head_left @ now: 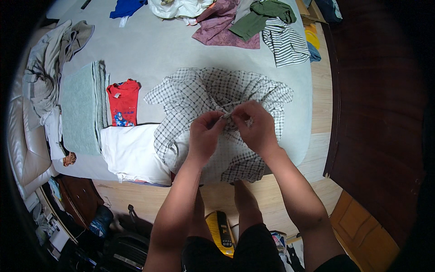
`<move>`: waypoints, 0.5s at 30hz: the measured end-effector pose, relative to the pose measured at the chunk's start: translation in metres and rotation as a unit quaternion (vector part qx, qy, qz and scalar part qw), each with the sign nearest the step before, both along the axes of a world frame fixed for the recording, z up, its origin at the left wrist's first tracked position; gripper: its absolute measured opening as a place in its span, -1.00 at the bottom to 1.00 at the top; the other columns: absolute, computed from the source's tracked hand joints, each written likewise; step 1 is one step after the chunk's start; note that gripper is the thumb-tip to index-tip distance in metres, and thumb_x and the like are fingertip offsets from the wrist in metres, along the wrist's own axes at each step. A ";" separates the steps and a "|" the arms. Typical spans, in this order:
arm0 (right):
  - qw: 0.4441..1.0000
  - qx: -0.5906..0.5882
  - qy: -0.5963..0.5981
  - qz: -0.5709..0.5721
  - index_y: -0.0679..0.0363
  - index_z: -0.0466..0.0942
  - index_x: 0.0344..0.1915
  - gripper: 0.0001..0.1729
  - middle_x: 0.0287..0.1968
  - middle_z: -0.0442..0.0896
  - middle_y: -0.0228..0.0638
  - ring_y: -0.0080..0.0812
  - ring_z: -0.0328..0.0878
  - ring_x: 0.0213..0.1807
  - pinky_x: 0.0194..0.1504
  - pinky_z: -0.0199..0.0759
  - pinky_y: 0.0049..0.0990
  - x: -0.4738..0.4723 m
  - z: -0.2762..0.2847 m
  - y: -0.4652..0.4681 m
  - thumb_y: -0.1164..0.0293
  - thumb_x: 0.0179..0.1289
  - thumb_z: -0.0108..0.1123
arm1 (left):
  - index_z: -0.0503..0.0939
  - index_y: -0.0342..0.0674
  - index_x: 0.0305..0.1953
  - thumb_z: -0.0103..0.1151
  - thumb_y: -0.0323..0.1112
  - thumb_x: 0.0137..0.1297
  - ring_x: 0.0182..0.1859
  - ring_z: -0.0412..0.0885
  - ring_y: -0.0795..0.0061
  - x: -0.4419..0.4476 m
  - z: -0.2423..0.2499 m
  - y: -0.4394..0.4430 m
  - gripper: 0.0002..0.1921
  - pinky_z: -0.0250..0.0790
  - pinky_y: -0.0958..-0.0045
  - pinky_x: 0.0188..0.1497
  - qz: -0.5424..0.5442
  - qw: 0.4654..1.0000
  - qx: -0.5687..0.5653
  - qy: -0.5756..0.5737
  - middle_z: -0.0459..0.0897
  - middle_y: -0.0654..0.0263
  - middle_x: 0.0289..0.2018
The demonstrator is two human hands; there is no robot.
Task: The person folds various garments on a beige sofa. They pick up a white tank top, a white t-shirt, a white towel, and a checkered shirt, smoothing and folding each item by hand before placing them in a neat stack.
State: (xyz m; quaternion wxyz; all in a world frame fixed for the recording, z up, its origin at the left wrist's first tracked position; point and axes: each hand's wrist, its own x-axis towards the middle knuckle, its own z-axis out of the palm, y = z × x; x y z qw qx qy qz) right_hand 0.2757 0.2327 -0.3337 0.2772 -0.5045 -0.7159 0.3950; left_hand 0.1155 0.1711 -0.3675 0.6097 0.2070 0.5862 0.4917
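Observation:
A white short-sleeved shirt with a dark check pattern (185, 88) lies spread on the bed, its lower part reaching the near edge. My left hand (207, 132) pinches the shirt's front near the middle between thumb and fingers. Close beside it, my right hand (254, 125) grips the fabric of the same shirt with its fingertips. The small piece of cloth between the two hands is partly covered by my fingers. A folded white garment (132, 149) touches the shirt's left side, and behind that lies a folded red T-shirt (124, 98) with a printed figure.
A folded pale green towel (80, 108) lies left on the grey bed sheet (136, 47). Loose clothes, including a green garment (261, 20) and a striped shirt (283, 42), are heaped at the far side. A black chair (125, 251) stands lower left; a dark wooden panel (377, 102) rises right.

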 end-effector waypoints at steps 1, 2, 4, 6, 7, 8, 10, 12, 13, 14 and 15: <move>1.000 -0.006 -0.005 0.007 0.26 0.65 -0.17 -0.87 -0.27 0.72 -0.24 -0.29 0.72 -0.26 -0.20 0.60 -0.41 0.000 0.002 -0.002 0.58 0.27 0.35 | 0.71 -0.38 -0.06 0.28 -0.43 0.42 -0.19 0.62 0.67 0.002 0.001 0.000 -0.83 0.48 0.56 -0.08 -0.001 1.000 -0.004 0.025 0.76 0.35 -0.24; 1.000 -0.004 -0.003 0.015 0.25 0.66 -0.16 -0.86 -0.24 0.72 -0.20 -0.20 0.73 -0.23 -0.19 0.61 -0.39 -0.001 0.003 -0.003 0.56 0.27 0.34 | 0.71 -0.38 -0.07 0.28 -0.43 0.42 -0.19 0.62 0.67 0.003 0.003 0.000 -0.83 0.48 0.57 -0.08 -0.002 0.999 0.004 0.046 0.76 0.35 -0.24; 1.000 -0.008 -0.001 0.025 0.25 0.68 -0.15 -0.85 -0.25 0.73 -0.18 -0.16 0.74 -0.21 -0.19 0.62 -0.37 0.000 0.004 -0.006 0.56 0.27 0.35 | 0.71 -0.39 -0.08 0.29 -0.44 0.41 -0.21 0.63 0.68 0.007 0.005 -0.001 -0.84 0.48 0.58 -0.11 0.018 0.998 -0.010 0.053 0.76 0.34 -0.25; 0.999 -0.020 0.000 0.027 0.25 0.69 -0.15 -0.84 -0.30 0.74 -0.21 -0.26 0.75 -0.24 -0.21 0.60 -0.40 0.001 0.002 -0.008 0.59 0.25 0.37 | 0.71 -0.40 -0.10 0.29 -0.45 0.39 -0.24 0.64 0.68 0.010 0.006 -0.002 -0.84 0.48 0.60 -0.14 0.035 0.998 -0.006 0.053 0.77 0.34 -0.28; 0.999 -0.037 -0.002 0.017 0.25 0.69 -0.16 -0.85 -0.31 0.74 -0.21 -0.26 0.75 -0.24 -0.21 0.60 -0.40 0.001 0.001 -0.009 0.59 0.25 0.37 | 0.72 -0.41 -0.12 0.29 -0.46 0.37 -0.26 0.64 0.68 0.011 0.007 -0.002 -0.85 0.48 0.60 -0.16 0.043 0.998 0.000 0.052 0.77 0.34 -0.30; 0.999 -0.053 -0.004 0.007 0.25 0.69 -0.18 -0.85 -0.31 0.74 -0.21 -0.26 0.75 -0.24 -0.22 0.60 -0.39 0.002 -0.001 -0.010 0.59 0.24 0.38 | 0.72 -0.41 -0.13 0.29 -0.47 0.36 -0.28 0.65 0.69 0.012 0.006 -0.003 -0.85 0.48 0.61 -0.18 0.045 0.998 -0.004 0.050 0.77 0.34 -0.32; 0.998 -0.061 -0.012 0.001 0.26 0.68 -0.20 -0.87 -0.31 0.74 -0.20 -0.26 0.75 -0.25 -0.22 0.60 -0.39 0.002 -0.004 -0.013 0.59 0.23 0.39 | 0.72 -0.41 -0.19 0.31 -0.47 0.32 -0.30 0.64 0.68 0.011 0.006 -0.003 -0.87 0.49 0.60 -0.21 0.043 0.997 -0.005 0.069 0.76 0.34 -0.35; 0.999 -0.039 -0.018 0.009 0.27 0.68 -0.22 -0.88 -0.30 0.74 -0.20 -0.27 0.75 -0.27 -0.23 0.59 -0.38 0.003 -0.006 -0.015 0.58 0.22 0.40 | 0.72 -0.40 -0.23 0.32 -0.47 0.28 -0.32 0.64 0.68 0.010 0.005 -0.002 -0.88 0.49 0.59 -0.23 0.024 0.996 -0.009 0.090 0.76 0.34 -0.38; 0.999 -0.038 -0.015 0.010 0.27 0.68 -0.23 -0.88 -0.30 0.74 -0.20 -0.26 0.75 -0.27 -0.24 0.59 -0.38 0.003 -0.007 -0.015 0.58 0.21 0.40 | 0.72 -0.40 -0.24 0.33 -0.46 0.27 -0.32 0.64 0.69 0.008 0.005 -0.001 -0.88 0.49 0.58 -0.23 0.010 0.995 -0.008 0.102 0.76 0.33 -0.39; 0.999 -0.031 -0.006 0.010 0.27 0.68 -0.24 -0.88 -0.30 0.74 -0.20 -0.26 0.75 -0.27 -0.24 0.59 -0.38 0.004 -0.007 -0.016 0.58 0.21 0.41 | 0.72 -0.40 -0.26 0.34 -0.46 0.26 -0.32 0.64 0.69 0.007 0.006 -0.001 -0.89 0.49 0.58 -0.24 0.003 0.993 0.000 0.117 0.76 0.33 -0.40; 1.000 -0.024 0.003 0.012 0.27 0.67 -0.25 -0.88 -0.30 0.74 -0.20 -0.25 0.75 -0.27 -0.25 0.59 -0.38 0.004 -0.007 -0.017 0.58 0.20 0.41 | 0.71 -0.39 -0.26 0.35 -0.46 0.25 -0.33 0.64 0.69 0.007 0.007 0.000 -0.89 0.49 0.58 -0.24 -0.012 0.991 -0.004 0.131 0.76 0.33 -0.41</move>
